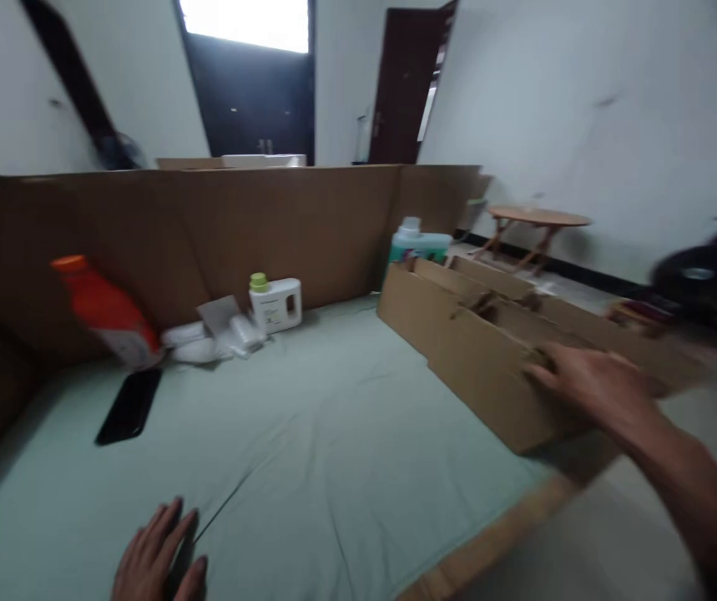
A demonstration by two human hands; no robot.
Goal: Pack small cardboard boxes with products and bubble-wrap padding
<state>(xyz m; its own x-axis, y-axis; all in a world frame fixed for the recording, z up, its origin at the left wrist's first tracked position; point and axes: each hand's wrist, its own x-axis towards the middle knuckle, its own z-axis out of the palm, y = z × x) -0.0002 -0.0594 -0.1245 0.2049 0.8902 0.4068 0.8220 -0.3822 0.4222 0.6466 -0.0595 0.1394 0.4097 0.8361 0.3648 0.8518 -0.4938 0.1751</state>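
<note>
At the right edge of the table stands a long, open-topped cardboard box (483,376) with flaps and openings along its top. My right hand (596,380) grips its near upper edge, fingers curled over the cardboard; they are partly blurred. Low in the view, my left hand (154,555) is open over the green cloth (308,467), its fingers stretched out and holding nothing. A thin dark line on the cloth runs from near its fingertips. Beyond that hand lies a black phone (129,406).
Along the back cardboard wall (289,217) are an orange bottle (104,309), white packets (211,334) and a white jug with a green cap (276,302). A teal bottle (417,240) stands behind the box. A round wooden table (539,217) is on the floor beyond.
</note>
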